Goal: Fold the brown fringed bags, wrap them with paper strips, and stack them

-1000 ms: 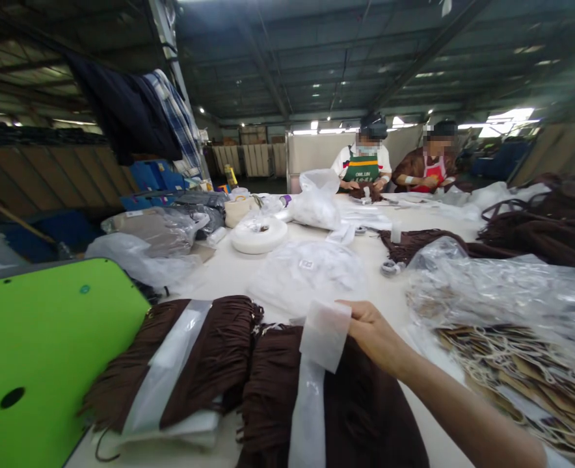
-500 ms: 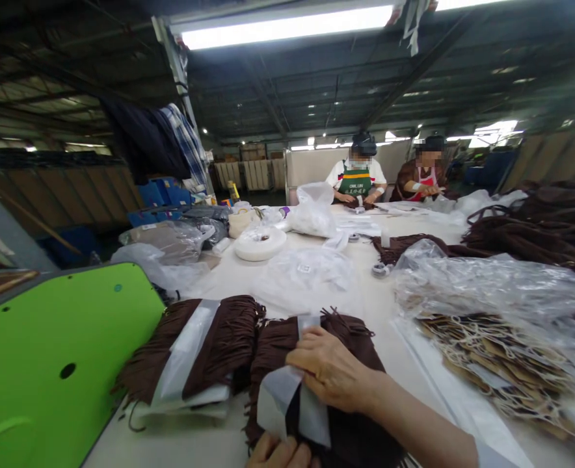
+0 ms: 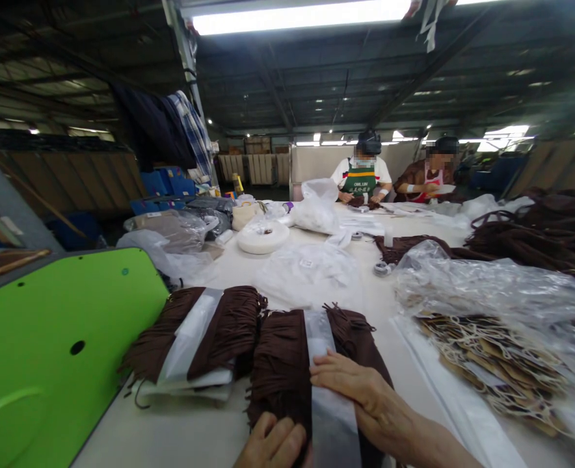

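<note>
A brown fringed piece (image 3: 280,351), perhaps a bag, lies in front of me with a pale, translucent strip (image 3: 334,422) running lengthwise over it. My right hand (image 3: 356,393) lies on the strip with fingers stretched out together, pressing it flat. My left hand (image 3: 275,442) is closed at the near left part of the fringe, beside the strip. Its fingers are curled down, and what they grip is hidden. To the left lies a second brown fringed piece (image 3: 233,325) with a similar strip (image 3: 190,338) across it and white sheets under its near edge.
A green panel (image 3: 73,305) stands at the left. Behind are a white roll (image 3: 263,237) and clear plastic bags (image 3: 311,273). Tags with cords (image 3: 492,370) lie at the right under plastic, near brown goods (image 3: 526,234). Two co-workers (image 3: 363,175) work across the table.
The strip's folded-over near end now lies flat along the brown piece. My right hand has slid toward me along it. My left hand has left the strip's end for the fringe.
</note>
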The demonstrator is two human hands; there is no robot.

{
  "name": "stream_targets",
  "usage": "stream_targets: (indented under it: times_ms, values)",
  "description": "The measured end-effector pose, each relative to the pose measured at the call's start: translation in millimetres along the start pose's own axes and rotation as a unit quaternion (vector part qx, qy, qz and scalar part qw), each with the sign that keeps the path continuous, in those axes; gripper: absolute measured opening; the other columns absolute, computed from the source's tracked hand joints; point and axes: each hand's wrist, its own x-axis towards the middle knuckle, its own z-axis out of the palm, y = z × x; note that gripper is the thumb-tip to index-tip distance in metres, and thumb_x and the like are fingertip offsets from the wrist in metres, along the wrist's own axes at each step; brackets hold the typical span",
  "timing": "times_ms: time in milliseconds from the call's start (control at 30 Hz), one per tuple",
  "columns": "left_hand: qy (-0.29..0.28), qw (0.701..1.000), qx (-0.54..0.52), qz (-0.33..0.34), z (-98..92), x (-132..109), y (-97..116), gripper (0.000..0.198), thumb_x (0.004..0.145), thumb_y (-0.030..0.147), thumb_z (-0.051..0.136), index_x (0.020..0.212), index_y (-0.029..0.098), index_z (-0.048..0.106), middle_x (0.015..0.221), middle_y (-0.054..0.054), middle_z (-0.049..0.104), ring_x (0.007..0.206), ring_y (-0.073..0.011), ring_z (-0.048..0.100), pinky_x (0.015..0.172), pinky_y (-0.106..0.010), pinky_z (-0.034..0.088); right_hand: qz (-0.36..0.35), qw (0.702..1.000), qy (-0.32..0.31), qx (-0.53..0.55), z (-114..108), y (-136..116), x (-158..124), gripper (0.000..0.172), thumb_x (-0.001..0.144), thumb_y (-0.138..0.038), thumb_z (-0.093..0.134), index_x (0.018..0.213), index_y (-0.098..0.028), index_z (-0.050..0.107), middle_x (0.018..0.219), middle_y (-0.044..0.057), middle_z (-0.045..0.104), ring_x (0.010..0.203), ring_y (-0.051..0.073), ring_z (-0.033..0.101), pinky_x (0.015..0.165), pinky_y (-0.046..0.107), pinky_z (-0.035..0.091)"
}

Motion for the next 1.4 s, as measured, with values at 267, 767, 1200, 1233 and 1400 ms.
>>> stream_targets:
  times_ms: [267,767,1200,1233,1400]
  values:
    - [-0.044,0.997,0.010,0.057,-18.2,22,-3,0.020,0.082,0.007,0.047,0.081,0.019,0.062,0.075,-0.002,0.058,0.072,-0.0135,0.055,0.065,-0.029,0.039,-0.024,0.972,0.048,-0.229,19,-7,-32,0.042,0.079,-0.009,0.045,0.118,-0.016,0.057,0.128,0.012,0.053,0.124,0.022,0.042,0.101,0.037,0.039]
    - [-0.060,0.997,-0.056,0.002,-23.8,20,-1,0.035,0.088,0.007,0.030,0.065,0.015,0.055,0.075,-0.005,0.060,0.074,-0.0138,0.053,0.066,-0.028,0.040,-0.079,0.942,0.110,-0.306,49,-15,-30,0.038,0.080,-0.010,0.039,0.111,-0.015,0.061,0.118,0.012,0.061,0.116,0.026,0.051,0.089,0.039,0.050]
    - [-0.105,0.993,-0.058,0.007,-28.5,29,-2,0.029,0.087,0.015,0.031,0.082,0.010,0.059,0.080,-0.010,0.062,0.088,-0.0202,0.055,0.087,-0.038,0.040,-0.083,0.959,0.132,-0.237,54,-12,-43,0.041,0.083,-0.014,0.037,0.120,-0.011,0.054,0.125,0.011,0.057,0.128,0.022,0.036,0.099,0.039,0.042]
    - [-0.110,0.992,-0.066,-0.002,-28.7,28,-2,0.026,0.086,0.015,0.033,0.084,0.009,0.058,0.081,-0.010,0.062,0.088,-0.0206,0.055,0.086,-0.038,0.040,-0.080,0.961,0.126,-0.233,53,-15,-44,0.042,0.082,-0.012,0.037,0.120,-0.010,0.053,0.124,0.011,0.057,0.128,0.021,0.036,0.100,0.039,0.041]
    - [-0.134,0.988,-0.078,-0.009,-30.2,29,-2,0.028,0.084,0.013,0.035,0.104,0.003,0.052,0.087,-0.012,0.059,0.090,-0.0215,0.053,0.082,-0.040,0.042,-0.066,0.968,0.117,-0.211,52,-29,-45,0.046,0.080,-0.007,0.034,0.124,-0.007,0.049,0.125,0.012,0.056,0.130,0.020,0.033,0.102,0.040,0.039]
